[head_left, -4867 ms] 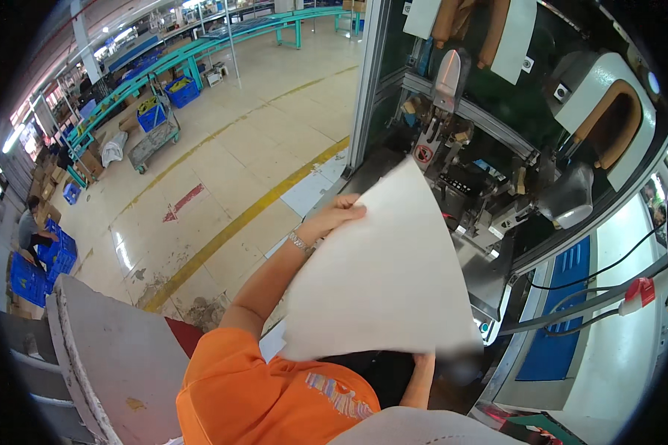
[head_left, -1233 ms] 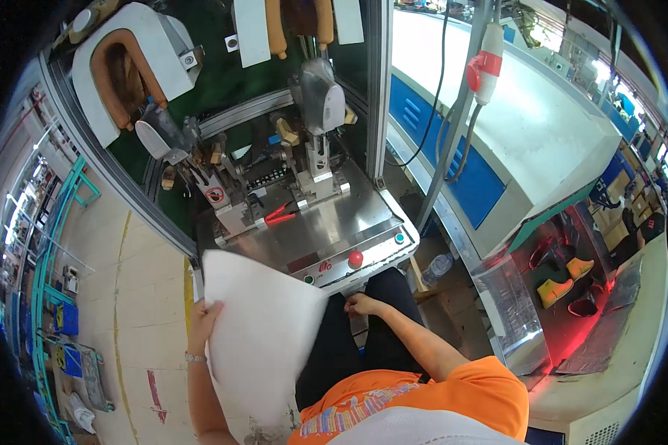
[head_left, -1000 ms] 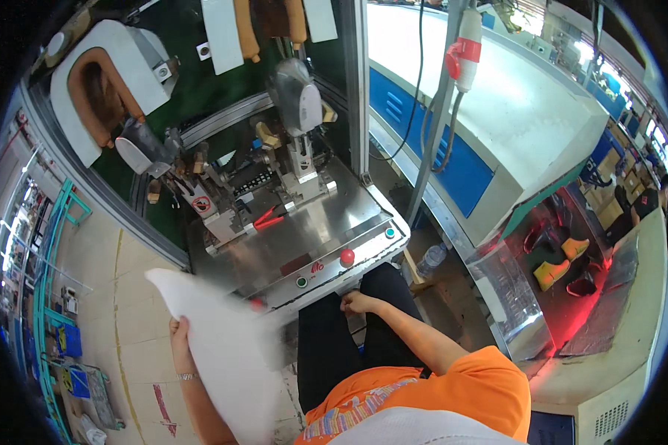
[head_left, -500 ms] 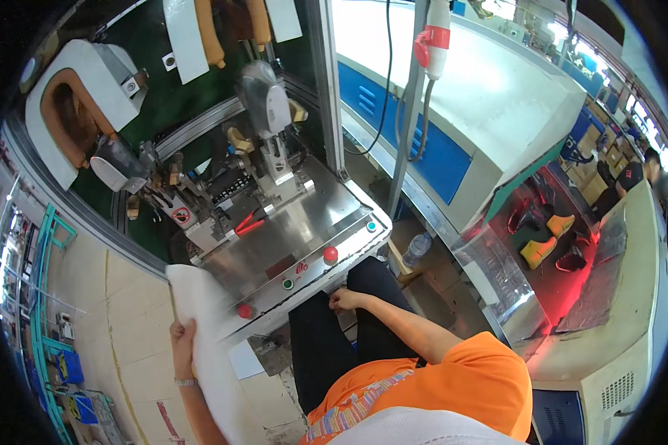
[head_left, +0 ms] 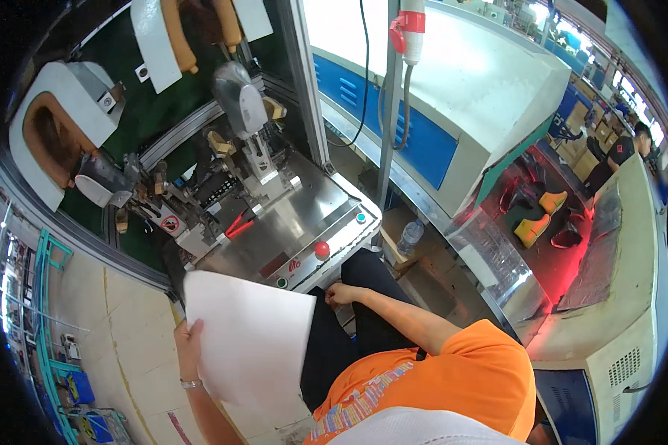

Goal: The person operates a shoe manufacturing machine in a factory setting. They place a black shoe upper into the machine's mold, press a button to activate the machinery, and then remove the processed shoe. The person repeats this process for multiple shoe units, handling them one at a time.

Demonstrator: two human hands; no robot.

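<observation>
- Pinched at its left edge by the left hand, a large white sheet stands in the lower left of the frame; the grip is pressed together on the sheet, thumb on the near face and the other fingers hidden behind it.
- A thin bracelet circles the left wrist just below that hand.
- The sheet is held up in the air, tilted, its upper corner just below the front edge of the steel bench and its right edge overlapping the dark trousers of the seated person.
- At lower centre, the right hand rests at the front lip of the bench, fingers curled; whether its grip pinches anything cannot be told.
- A round red button sits on the sloped front panel of the bench, just above and left of the right hand, with a green button further left and a blue one to the upper right.
- Red-handled pliers lie on the bench top, centre left.
- A machine head with a grey rounded form rises behind the pliers in the upper middle.
- A clear plastic bottle stands on the floor right of the bench.
- Yellow shoes lie in a red-lit bay at the right.
</observation>
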